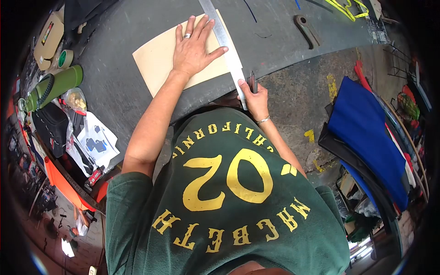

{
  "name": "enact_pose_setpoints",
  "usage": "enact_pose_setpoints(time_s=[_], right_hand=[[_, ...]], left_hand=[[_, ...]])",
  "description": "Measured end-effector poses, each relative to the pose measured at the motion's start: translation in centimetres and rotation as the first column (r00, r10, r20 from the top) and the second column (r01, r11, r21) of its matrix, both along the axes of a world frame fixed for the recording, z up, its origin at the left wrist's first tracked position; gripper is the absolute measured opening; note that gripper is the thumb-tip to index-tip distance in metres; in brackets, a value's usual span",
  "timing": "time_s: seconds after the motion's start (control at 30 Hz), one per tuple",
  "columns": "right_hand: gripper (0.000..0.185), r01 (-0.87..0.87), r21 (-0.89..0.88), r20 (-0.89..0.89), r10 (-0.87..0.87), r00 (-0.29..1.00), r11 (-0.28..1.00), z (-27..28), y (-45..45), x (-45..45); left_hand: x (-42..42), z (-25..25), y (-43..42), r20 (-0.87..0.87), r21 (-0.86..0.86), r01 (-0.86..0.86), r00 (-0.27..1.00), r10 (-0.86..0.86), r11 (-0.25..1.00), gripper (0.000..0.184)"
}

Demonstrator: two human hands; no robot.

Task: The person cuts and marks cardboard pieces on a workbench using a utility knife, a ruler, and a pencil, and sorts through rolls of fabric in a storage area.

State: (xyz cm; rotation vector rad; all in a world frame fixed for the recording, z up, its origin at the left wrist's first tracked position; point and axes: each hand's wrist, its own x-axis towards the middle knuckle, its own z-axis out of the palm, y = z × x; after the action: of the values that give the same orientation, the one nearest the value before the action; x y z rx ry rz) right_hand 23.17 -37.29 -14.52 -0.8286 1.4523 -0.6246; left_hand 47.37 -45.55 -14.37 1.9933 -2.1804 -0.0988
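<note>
My left hand [192,50], with a ring on one finger, lies flat with fingers spread on a tan sheet of card [158,57]. Its thumb and fingertips touch the edge of a long metal ruler [223,39], which lies along the sheet's right side. At the ruler's near end, past the table edge, my right hand [255,101] is closed, its thumb pressed on the metal. A slim dark tool [253,81], perhaps a cutter, sticks up from the same hand; its tip and the curled fingers are partly hidden.
The dark worktable [114,68] carries an old metal tool [306,31], a yellow measuring tape [348,10], a tape roll [65,58] and a green cylinder [64,82]. Printed paper [98,142] lies at left. Blue material [366,137] is stacked at right, beyond the floor [293,91].
</note>
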Motion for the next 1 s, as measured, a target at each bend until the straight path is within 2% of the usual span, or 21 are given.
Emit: enact_pose_setpoints(time_s=[0.33, 0.43, 0.93, 1.0], right_hand=[[0.031, 0.011, -0.005, 0.012, -0.011, 1.000, 1.000, -0.29, 0.23, -0.11], [0.031, 0.020, 0.000, 0.022, -0.020, 1.000, 1.000, -0.42, 0.27, -0.08], [0.033, 0.014, 0.017, 0.049, -0.014, 0.999, 1.000, -0.01, 0.07, -0.14], [0.033, 0.011, 0.018, 0.046, -0.012, 0.999, 1.000, -0.13, 0.05, -0.16]], left_hand=[[-0.09, -0.24, 0.02, 0.011, -0.001, 0.003, 1.000, -0.003, 1.000, 0.096], [-0.01, -0.60, -0.06, -0.019, -0.052, 0.018, 1.000, -0.019, 0.998, 0.095], [-0.02, -0.50, -0.03, 0.007, 0.007, 0.002, 1.000, -0.002, 1.000, 0.097], [0.05, -0.68, -0.08, -0.020, -0.037, 0.016, 1.000, -0.017, 0.999, 0.096]])
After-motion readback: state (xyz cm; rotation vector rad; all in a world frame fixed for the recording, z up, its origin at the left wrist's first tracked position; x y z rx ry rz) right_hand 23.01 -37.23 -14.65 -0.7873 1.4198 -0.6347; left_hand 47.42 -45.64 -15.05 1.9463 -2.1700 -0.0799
